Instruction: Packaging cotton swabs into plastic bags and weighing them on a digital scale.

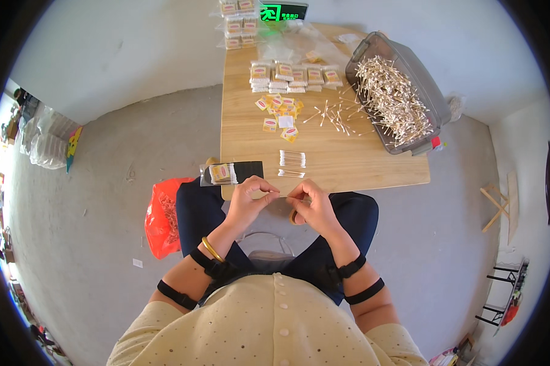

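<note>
Just off the near edge of the table, my left hand and my right hand face each other with fingertips pinched. Between them is a thin cotton swab, mostly hidden by the fingers. Beyond them on the wood, a neat row of cotton swabs lies side by side, with a smaller group of swabs nearer to me. Left of these, a clear bag of swabs with a yellow card rests on a black pad.
A grey bin heaped with loose swabs tilts at the table's right; stray swabs lie beside it. Yellow cards and filled packs sit farther back on the table. A red bag stands by my left leg.
</note>
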Tool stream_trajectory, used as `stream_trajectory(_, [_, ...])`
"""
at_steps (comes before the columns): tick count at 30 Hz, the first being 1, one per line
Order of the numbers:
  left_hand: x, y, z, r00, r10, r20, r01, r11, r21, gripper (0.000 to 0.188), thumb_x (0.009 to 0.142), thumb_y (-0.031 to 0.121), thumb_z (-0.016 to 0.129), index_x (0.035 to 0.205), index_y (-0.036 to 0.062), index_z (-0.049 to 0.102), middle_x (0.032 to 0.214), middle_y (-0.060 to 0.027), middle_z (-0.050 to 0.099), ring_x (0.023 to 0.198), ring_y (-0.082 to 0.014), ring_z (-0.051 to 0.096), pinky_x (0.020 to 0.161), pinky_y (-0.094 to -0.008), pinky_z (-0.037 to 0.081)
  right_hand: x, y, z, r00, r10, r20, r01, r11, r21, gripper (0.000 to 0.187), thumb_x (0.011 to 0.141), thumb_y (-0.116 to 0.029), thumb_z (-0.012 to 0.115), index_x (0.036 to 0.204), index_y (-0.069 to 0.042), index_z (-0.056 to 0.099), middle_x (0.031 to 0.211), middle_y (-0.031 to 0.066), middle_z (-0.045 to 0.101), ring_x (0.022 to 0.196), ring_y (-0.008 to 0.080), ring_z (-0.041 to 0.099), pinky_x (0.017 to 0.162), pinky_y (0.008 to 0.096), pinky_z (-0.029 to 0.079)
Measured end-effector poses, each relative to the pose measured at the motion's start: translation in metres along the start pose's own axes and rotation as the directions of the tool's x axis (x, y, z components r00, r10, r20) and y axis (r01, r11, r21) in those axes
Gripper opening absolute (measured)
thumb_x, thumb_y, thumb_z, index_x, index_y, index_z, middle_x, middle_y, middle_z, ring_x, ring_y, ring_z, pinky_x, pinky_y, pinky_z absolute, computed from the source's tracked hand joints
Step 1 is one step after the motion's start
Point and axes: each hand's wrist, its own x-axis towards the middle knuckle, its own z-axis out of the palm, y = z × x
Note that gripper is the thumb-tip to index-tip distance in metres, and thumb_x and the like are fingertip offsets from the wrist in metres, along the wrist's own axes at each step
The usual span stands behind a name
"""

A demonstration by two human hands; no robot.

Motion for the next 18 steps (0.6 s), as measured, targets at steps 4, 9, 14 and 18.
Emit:
stream_trajectory(4, [-0.013,0.002,-0.016,0.999,0.043,0.017,-0.044,0.998,0.046,0.008,0.083,0.007,0.081,0.089,0.0034,0.077,0.087,-0.0061,0.069,0.085,-0.0183,0.067,0.079,-0.0312,0.053,-0.003,0.004,0.013,0.993,-0.028,0.111,0.023,0.999,0.046,0.016,0.085,-0.006,0.077,0.098,-0.001,0.068,0.089,0.0099,0.065,0.082,0.0214,0.065,0.079,0.0338,0.052])
stream_trajectory(9, [-0.050,-0.002,-0.083,0.970,-0.037,-0.241,0.069,0.990,0.124,0.011,0.087,0.009,0.079,0.095,0.0020,0.077,0.088,-0.0061,0.073,0.082,-0.0147,0.069,0.077,-0.0297,0.054,-0.012,0.000,0.002,0.994,-0.010,0.111,0.019,0.996,-0.082,0.022,0.091,-0.012,0.076,0.110,-0.003,0.070,0.093,0.0064,0.061,0.078,0.0146,0.060,0.072,0.0293,0.051])
stream_trajectory(14, [-0.102,-0.021,-0.202,0.833,-0.146,-0.534,0.352,0.885,0.306,0.017,0.090,0.014,0.076,0.103,0.0031,0.077,0.095,-0.0079,0.077,0.086,-0.0157,0.071,0.082,-0.0323,0.055,-0.013,0.025,-0.001,0.995,0.007,0.103,0.004,0.994,-0.110,0.018,0.094,-0.013,0.072,0.108,-0.002,0.070,0.094,0.0065,0.061,0.081,0.0142,0.061,0.075,0.0274,0.051])
stream_trajectory(18, [-0.149,-0.054,-0.262,0.853,-0.117,-0.508,0.485,0.538,0.690,0.028,0.088,0.015,0.075,0.114,0.0060,0.071,0.092,-0.0085,0.075,0.085,-0.0237,0.071,0.079,-0.0354,0.056,-0.005,0.026,0.002,0.995,-0.048,0.087,0.062,0.983,-0.170,0.015,0.093,-0.012,0.072,0.104,-0.002,0.070,0.097,0.0085,0.065,0.086,0.0185,0.064,0.078,0.0300,0.053])
